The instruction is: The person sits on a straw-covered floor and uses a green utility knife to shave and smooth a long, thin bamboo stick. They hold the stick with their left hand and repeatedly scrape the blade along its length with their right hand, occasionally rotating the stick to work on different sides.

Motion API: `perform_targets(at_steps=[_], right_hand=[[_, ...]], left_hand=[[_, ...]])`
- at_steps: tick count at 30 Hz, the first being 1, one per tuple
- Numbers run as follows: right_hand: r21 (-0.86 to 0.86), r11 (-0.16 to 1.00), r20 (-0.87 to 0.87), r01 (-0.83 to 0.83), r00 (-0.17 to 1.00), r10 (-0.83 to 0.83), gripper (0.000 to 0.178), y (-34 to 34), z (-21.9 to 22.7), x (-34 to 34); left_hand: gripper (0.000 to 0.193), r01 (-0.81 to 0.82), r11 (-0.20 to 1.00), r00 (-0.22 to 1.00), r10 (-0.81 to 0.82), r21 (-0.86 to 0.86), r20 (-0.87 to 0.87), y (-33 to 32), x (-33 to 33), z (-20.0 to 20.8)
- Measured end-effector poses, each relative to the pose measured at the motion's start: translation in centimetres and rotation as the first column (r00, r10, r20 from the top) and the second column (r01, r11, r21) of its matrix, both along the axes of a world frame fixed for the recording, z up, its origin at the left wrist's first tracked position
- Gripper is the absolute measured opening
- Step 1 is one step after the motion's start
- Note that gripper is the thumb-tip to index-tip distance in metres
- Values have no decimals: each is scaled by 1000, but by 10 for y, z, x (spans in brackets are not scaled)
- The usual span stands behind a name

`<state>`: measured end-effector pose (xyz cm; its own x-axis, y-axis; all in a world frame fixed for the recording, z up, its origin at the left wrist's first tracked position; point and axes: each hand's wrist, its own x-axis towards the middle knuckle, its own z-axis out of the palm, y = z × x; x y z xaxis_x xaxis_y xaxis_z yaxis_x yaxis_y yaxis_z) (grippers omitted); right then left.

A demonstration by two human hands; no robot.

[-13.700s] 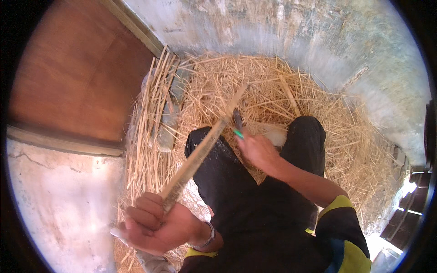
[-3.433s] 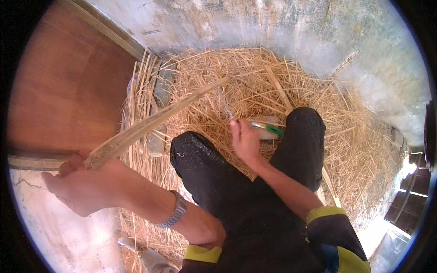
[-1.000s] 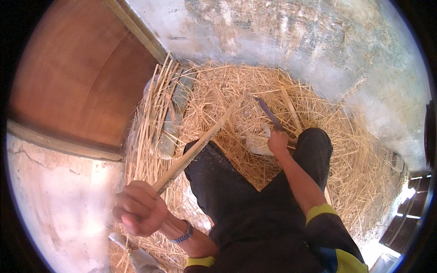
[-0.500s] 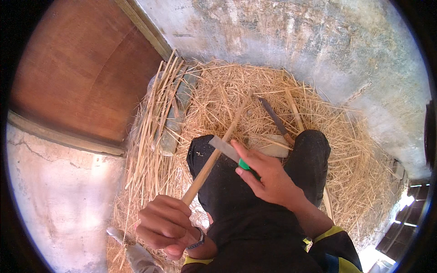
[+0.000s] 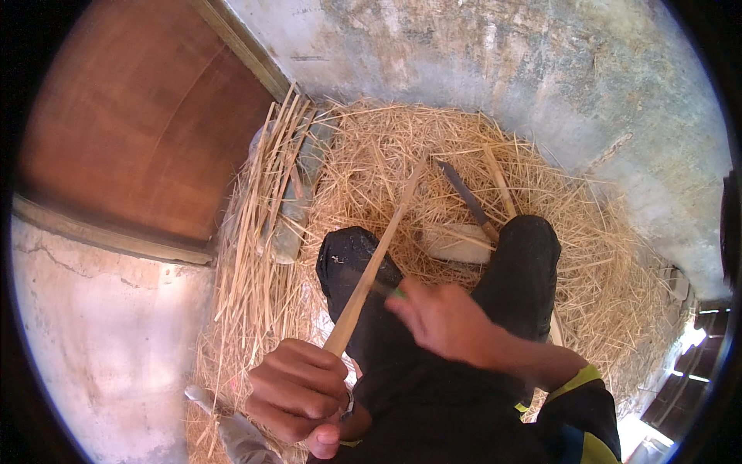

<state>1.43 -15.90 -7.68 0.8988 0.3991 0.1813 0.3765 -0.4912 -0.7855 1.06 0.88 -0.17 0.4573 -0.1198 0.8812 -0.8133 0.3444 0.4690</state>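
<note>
Splitting/shaving a cane strip over the lap, seated in straw.

L hand was fisted tight on the strip's near end; R hand closed on a green-handled knife, blade against the strip mid-length. Strip's long axis ran from the lap up-right, far tip out over straw. Judged best: shallow blade angle, stroke away from L hand, grip steady.

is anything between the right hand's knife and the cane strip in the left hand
Nothing visible. The right hand brings its small knife right up against the cane strip that the left hand grips; only the dark trouser knee lies underneath.
</note>
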Motion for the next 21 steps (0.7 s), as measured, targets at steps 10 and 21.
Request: perform_targets(at_steps=[10, 21], right_hand=[[29, 995, -24, -96, 995, 96, 29, -1, 15, 3], [-70, 997, -4, 13, 1000, -14, 30, -2, -7, 18]], left_hand=[[49, -141, 988, 990, 140, -60, -32, -13, -1, 0], [52, -211, 970, 977, 209, -121, -33, -8, -2, -6]])
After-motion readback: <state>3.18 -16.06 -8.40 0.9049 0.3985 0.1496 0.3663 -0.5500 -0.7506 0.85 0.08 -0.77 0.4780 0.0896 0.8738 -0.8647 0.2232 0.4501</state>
